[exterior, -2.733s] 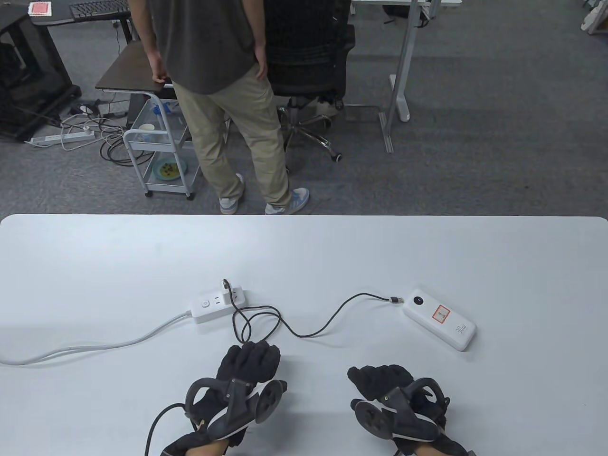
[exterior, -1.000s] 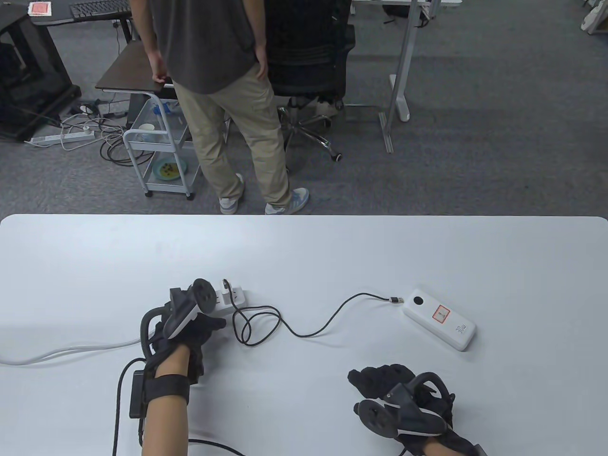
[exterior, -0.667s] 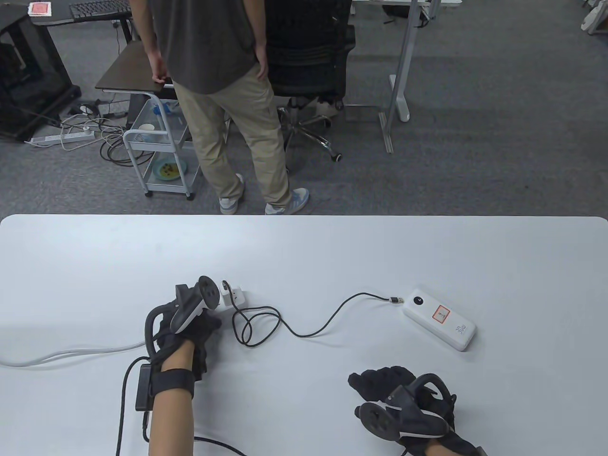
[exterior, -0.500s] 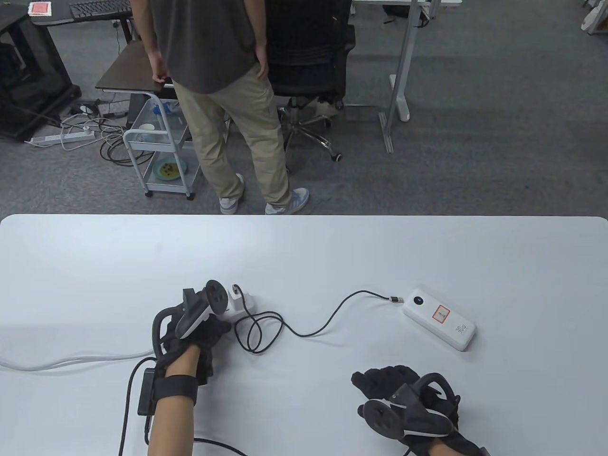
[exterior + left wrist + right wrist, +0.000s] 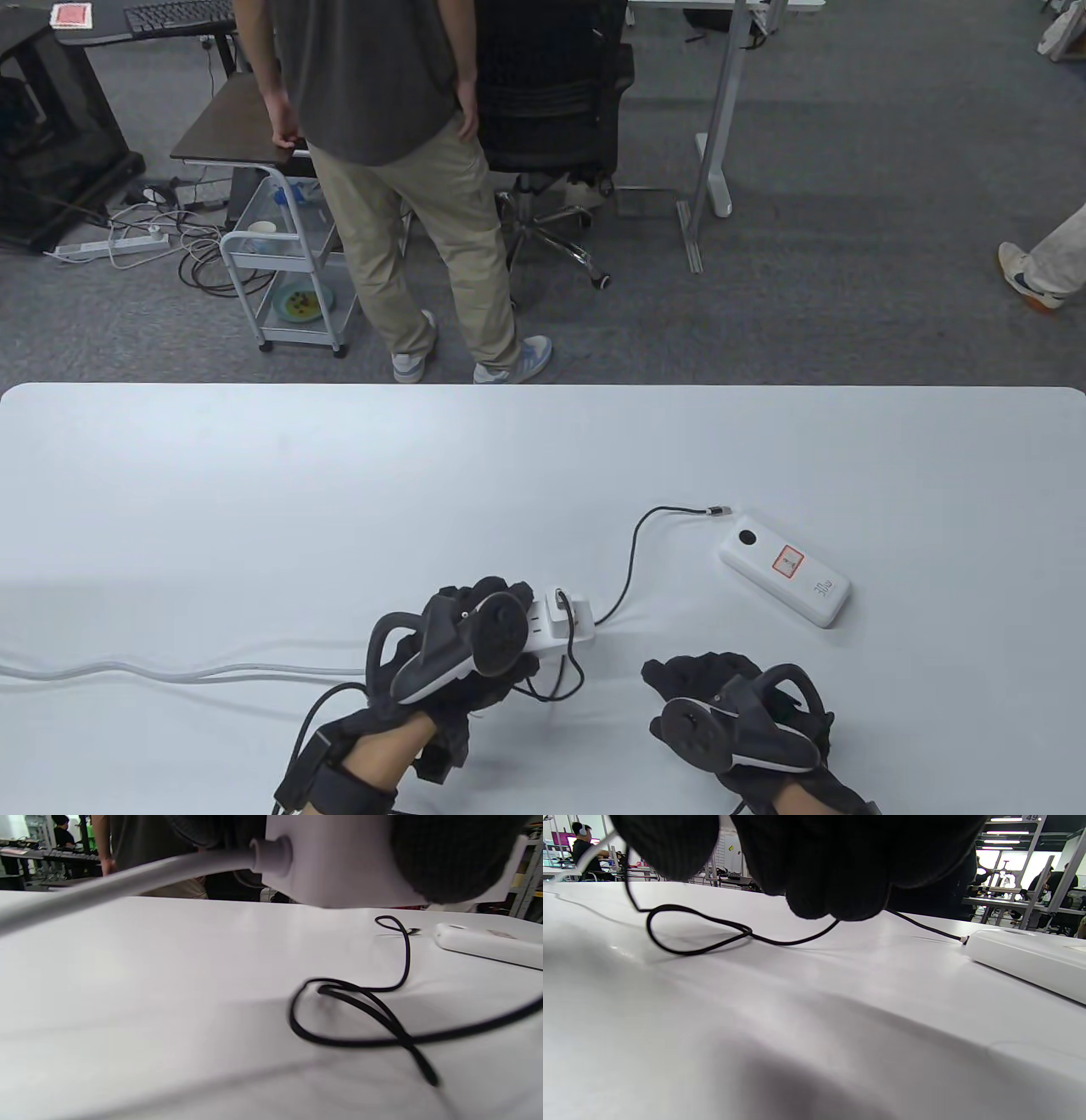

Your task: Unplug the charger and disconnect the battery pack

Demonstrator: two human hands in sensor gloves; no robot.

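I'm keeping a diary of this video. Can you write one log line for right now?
left hand: grips power strip, lifted | charger: plugged in | cable: off battery pack | right hand: curled, idle

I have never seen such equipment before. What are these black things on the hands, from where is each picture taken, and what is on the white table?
These are a person's hands in black sensor gloves, each with a tracker strapped on its back. One camera looks down at the table; two sit on the wrists, low over the surface. The left hand holds the white power strip, lifted off the table, with the white charger plugged in. Its black cable runs toward the white battery pack; its plug lies free beside the pack. The right hand rests curled, holding nothing.
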